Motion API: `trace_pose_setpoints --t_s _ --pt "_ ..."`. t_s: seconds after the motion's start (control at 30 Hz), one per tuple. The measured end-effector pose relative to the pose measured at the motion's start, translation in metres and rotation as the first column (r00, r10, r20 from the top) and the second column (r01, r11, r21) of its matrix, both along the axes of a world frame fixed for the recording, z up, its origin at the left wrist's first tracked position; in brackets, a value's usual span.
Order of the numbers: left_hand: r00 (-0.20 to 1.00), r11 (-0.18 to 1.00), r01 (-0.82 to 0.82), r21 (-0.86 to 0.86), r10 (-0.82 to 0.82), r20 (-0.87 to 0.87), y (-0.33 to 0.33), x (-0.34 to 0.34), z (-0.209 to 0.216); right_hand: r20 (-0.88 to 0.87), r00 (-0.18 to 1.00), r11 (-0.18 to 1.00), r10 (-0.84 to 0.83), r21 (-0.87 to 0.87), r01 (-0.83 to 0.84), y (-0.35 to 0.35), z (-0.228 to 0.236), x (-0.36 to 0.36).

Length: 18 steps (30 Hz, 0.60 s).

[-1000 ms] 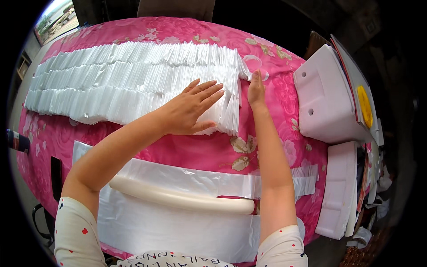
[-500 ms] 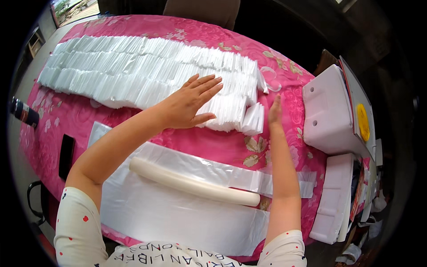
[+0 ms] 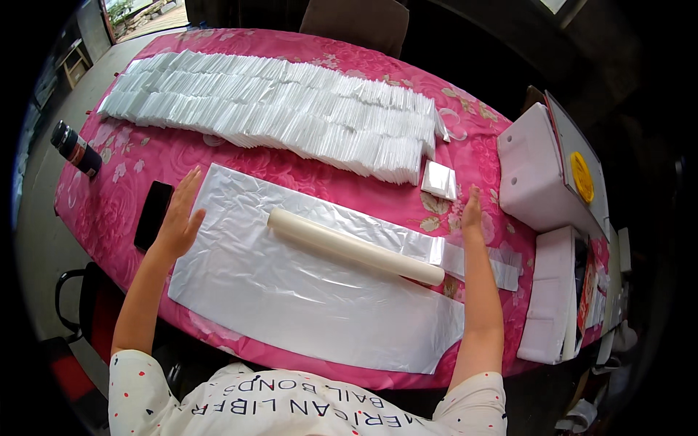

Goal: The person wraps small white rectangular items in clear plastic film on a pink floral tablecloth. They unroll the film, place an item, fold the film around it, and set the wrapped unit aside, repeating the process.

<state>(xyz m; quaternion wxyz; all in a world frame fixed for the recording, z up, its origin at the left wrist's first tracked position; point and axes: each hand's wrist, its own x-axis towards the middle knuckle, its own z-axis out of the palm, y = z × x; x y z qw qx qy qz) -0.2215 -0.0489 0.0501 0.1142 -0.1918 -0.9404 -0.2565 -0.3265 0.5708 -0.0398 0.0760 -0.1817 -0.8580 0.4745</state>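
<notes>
My left hand (image 3: 180, 218) is open, its fingers stretched and the thumb apart, between a black phone (image 3: 153, 215) and the left end of a sheet of clear plastic film (image 3: 240, 283). My right hand (image 3: 472, 211) is seen edge-on, fingers stretched out, holding nothing. Just left of it lies a small folded plastic packet (image 3: 439, 181), tilted, by the right end of long rows of folded plastic packets (image 3: 269, 105) packed upright. A cream-coloured roller tube (image 3: 356, 245) rests across the film. A flattened strip of film (image 3: 502, 271) runs beneath my right forearm.
A pink floral cloth (image 3: 342, 185) covers the table. A dark bottle (image 3: 76, 149) stands at the left edge. White foam boxes (image 3: 534, 163) line the right side, with a yellow roll (image 3: 582, 176) against a board. A chair (image 3: 356, 25) stands beyond the far edge.
My left hand has moved from over the packet rows down and left, beside the phone. My right hand has shifted slightly nearer me. The end packet now lies tilted apart from the rows.
</notes>
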Motion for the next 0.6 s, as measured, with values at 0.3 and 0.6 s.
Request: trace_pose_setpoints --t_s 0.3,0.6 --pt "0.999 0.999 -0.038 0.0 0.038 0.01 -0.021 0.051 0.0 0.207 0.907 0.788 -0.366 0.587 0.184 -0.091 0.046 -0.02" --pt "0.997 0.997 -0.077 0.007 0.077 0.003 -0.034 0.05 -0.02 0.3 0.902 0.877 -0.31 0.457 0.15 -0.067 0.045 -0.042"
